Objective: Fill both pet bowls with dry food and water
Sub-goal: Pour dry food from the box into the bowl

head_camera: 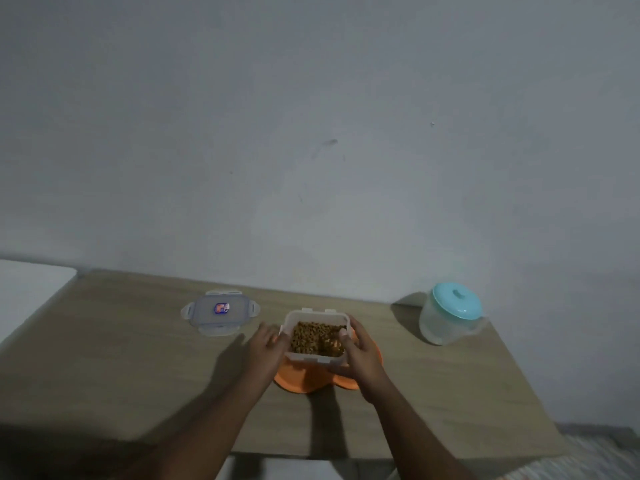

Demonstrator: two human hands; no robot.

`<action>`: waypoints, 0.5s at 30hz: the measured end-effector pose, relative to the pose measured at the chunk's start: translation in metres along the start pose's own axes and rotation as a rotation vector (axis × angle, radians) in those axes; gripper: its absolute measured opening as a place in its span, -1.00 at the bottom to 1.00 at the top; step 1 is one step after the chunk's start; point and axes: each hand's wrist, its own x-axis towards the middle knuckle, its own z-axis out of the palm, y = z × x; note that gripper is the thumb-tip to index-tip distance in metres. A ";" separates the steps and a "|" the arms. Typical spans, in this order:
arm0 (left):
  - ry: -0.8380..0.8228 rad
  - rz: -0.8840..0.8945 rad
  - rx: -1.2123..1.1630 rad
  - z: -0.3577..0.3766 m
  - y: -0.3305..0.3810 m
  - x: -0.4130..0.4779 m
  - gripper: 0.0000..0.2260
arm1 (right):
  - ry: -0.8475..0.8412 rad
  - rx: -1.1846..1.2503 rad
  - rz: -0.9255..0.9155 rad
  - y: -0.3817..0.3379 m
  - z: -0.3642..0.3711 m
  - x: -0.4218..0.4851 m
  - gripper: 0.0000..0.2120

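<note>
A clear plastic food container (316, 318) full of brown dry kibble (313, 336) is held over an orange double pet bowl (304, 379) on the wooden table (121, 358). My left hand (266, 344) grips its left side and my right hand (360, 355) grips its right side, thumb over the rim. The container hides most of the bowl; only its near rim shows. The container's lid (220, 311) lies flat on the table to the left. A clear water jug with a teal lid (450, 313) stands at the right back.
The table stands against a plain grey wall (311, 133). A white surface (27, 292) adjoins the table's left end. The table's right edge drops off just past the jug, with patterned floor (595, 459) below.
</note>
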 end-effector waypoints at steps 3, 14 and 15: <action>0.009 -0.001 0.080 0.019 -0.011 -0.006 -0.51 | 0.065 -0.086 -0.099 0.008 -0.016 0.004 -0.70; -0.020 -0.051 0.269 0.048 -0.048 0.004 -0.15 | 0.146 -0.380 -0.308 0.027 -0.033 0.022 -0.47; -0.039 -0.050 0.282 0.049 -0.049 0.006 -0.16 | 0.143 -0.398 -0.316 0.027 -0.032 0.024 -0.48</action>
